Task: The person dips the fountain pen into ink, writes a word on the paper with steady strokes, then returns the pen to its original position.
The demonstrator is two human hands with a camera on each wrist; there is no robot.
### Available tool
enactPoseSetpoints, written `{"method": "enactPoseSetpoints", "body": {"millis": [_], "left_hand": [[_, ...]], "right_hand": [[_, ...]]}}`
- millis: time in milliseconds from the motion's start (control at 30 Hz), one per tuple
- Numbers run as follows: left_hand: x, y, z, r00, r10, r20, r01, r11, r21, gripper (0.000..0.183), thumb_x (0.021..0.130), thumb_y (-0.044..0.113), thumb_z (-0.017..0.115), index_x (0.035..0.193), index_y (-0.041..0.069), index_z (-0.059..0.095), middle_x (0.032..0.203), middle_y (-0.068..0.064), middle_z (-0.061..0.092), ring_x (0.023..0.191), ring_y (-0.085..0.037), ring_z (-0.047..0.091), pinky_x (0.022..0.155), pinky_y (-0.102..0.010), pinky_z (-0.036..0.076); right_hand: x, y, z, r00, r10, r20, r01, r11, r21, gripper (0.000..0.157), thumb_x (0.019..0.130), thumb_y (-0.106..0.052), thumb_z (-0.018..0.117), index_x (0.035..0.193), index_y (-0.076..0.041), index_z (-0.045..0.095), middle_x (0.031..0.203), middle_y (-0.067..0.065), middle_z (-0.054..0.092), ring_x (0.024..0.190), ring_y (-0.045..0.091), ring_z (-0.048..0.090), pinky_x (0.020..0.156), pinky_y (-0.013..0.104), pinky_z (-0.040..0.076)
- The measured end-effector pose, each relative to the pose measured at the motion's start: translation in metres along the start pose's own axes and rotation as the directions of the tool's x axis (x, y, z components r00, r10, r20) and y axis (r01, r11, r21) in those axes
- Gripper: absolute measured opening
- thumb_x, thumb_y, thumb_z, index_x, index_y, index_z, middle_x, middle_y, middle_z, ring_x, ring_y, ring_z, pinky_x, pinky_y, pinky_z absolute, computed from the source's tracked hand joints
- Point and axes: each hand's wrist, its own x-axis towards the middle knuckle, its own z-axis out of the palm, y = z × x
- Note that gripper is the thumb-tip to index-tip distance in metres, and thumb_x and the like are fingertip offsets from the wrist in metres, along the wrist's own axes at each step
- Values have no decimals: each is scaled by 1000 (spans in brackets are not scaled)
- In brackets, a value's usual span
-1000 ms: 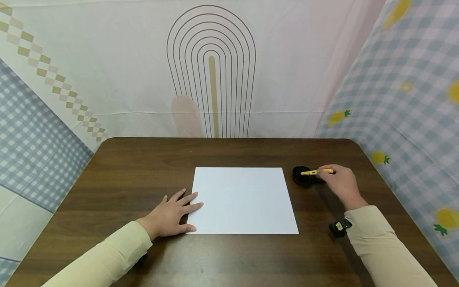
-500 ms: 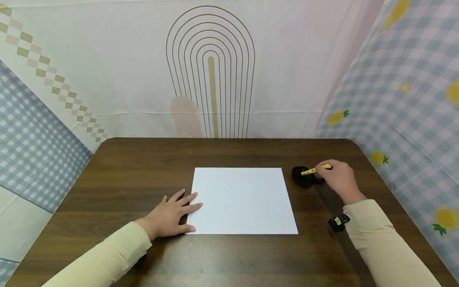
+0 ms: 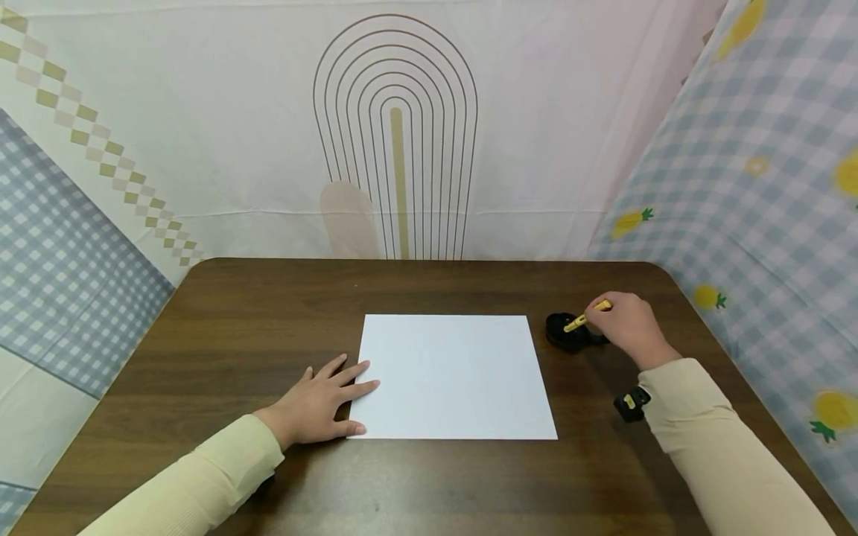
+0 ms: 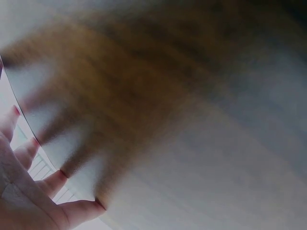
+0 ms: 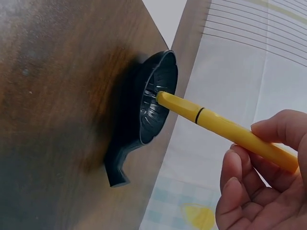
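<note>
A blank white sheet of paper lies on the brown table. My left hand has its fingers spread, with fingertips resting on the sheet's left edge. In the left wrist view, the left fingers meet a glossy surface that mirrors them. Right of the paper, my right hand pinches a yellow pen between thumb and fingers. The pen slants down, its front end over or in the hollow of a small black scalloped dish with a stubby handle. Whether the end touches the dish's inside, I cannot tell.
The wooden table has rounded far corners. A white printed cloth hangs behind it, and checked cloths with pineapples hang at the right. A black wrist camera sits under the right sleeve.
My right hand has shifted slightly up and left, tipping the pen steeper, while its front end stays at the black dish. The left hand and paper have not moved.
</note>
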Motion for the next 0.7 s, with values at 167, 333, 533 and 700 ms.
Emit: {"method": "enactPoseSetpoints", "body": {"millis": [167, 333, 533, 700], "left_hand": [[0, 0, 0, 1000, -4, 5, 4, 1000, 2, 67, 88, 57, 61, 147, 31, 43, 158, -2, 28, 144, -40, 19, 98, -75, 25], [0, -1, 1, 1000, -1, 2, 1, 1000, 1, 67, 88, 58, 60, 147, 31, 43, 158, -2, 28, 144, -41, 19, 98, -75, 25], [0, -2, 2, 1000, 8, -9, -8, 1000, 5, 67, 88, 59, 59, 147, 31, 43, 158, -2, 28, 144, -41, 20, 97, -75, 26], [1, -2, 3, 1000, 11, -11, -11, 1000, 6, 67, 88, 59, 59, 147, 31, 43, 158, -2, 28, 144, -41, 20, 97, -76, 26]], "right_hand": [[4, -4, -1, 999, 11, 38, -11, 1000, -12, 28, 90, -18, 51, 103, 2, 65, 84, 11, 63, 67, 20, 52, 57, 30, 41], [7, -9, -1, 999, 15, 47, -15, 1000, -10, 24, 89, -18, 52, 98, 1, 64, 83, 9, 61, 69, 20, 50, 58, 29, 41], [9, -9, 1, 999, 4, 54, -4, 1000, 2, 20, 89, -16, 51, 95, -1, 62, 79, 8, 58, 65, 20, 47, 58, 30, 39], [10, -4, 6, 999, 5, 41, -6, 1000, 15, 23, 92, -20, 56, 100, 1, 61, 89, 14, 61, 72, 22, 52, 59, 30, 42]]}}
